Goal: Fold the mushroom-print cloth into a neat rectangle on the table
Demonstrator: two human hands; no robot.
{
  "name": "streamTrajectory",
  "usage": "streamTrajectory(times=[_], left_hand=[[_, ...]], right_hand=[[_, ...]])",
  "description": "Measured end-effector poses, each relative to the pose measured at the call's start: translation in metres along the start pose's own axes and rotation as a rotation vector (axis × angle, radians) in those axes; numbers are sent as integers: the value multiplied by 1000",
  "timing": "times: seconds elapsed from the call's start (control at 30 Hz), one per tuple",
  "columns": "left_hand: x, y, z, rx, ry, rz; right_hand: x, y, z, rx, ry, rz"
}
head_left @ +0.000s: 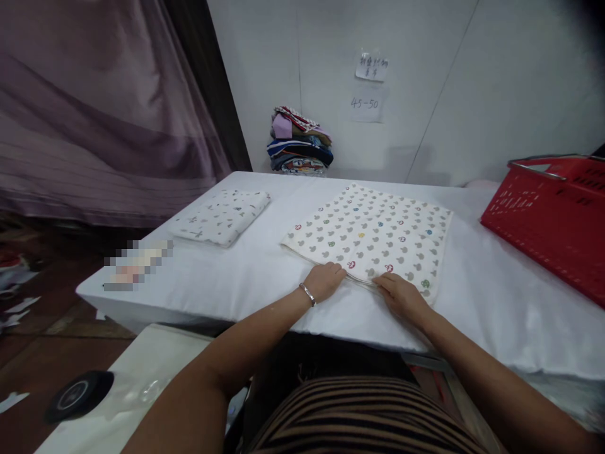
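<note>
A white cloth (368, 227) printed with grey, red, green and blue mushroom-like shapes lies flat and layered on the white-covered table (265, 277). My left hand (326, 280) pinches its near edge, left of the middle; a silver bracelet circles that wrist. A short way to the right, my right hand (401, 296) grips the same near edge, its thumb and fingers closed on the layers. Between the hands the edge bows slightly. To the left rests a second white cloth (222, 217), folded, with small scattered prints.
A red plastic basket (548, 221) with a metal handle stands on the right of the table. Folded fabrics (301, 142) are piled at the back wall. A blurred-out item (137, 265) lies at the left edge. Below left is a pale surface with a black round object (80, 396).
</note>
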State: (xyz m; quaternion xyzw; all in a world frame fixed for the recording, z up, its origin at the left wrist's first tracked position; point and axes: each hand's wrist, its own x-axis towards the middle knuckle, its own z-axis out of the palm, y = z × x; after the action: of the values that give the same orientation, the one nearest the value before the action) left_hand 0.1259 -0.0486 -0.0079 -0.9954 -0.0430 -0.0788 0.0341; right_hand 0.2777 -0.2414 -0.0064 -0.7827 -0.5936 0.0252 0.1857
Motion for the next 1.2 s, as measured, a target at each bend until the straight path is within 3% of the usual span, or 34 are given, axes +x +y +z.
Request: streamTrajectory(times=[0.33, 0.57, 0.73, 0.87, 1.0, 1.13, 1.2], left_hand=[[7, -6, 1, 38, 138, 111], [11, -9, 0, 42, 116, 133], [13, -14, 0, 36, 106, 150], [14, -17, 5, 14, 111, 160], [16, -20, 8, -15, 119, 183], [18, -22, 11, -38, 145, 203], [18, -23, 12, -53, 158, 209]], right_hand=[[-9, -10, -1, -92, 13, -74], [-18, -14, -1, -76, 42, -84], [-43, -2, -7, -74, 104, -113], [-77, 24, -21, -53, 270, -10], [-102, 49, -30, 60, 405, 240], [-107, 56, -29, 313, 357, 545], [-102, 53, -28, 340, 319, 576]])
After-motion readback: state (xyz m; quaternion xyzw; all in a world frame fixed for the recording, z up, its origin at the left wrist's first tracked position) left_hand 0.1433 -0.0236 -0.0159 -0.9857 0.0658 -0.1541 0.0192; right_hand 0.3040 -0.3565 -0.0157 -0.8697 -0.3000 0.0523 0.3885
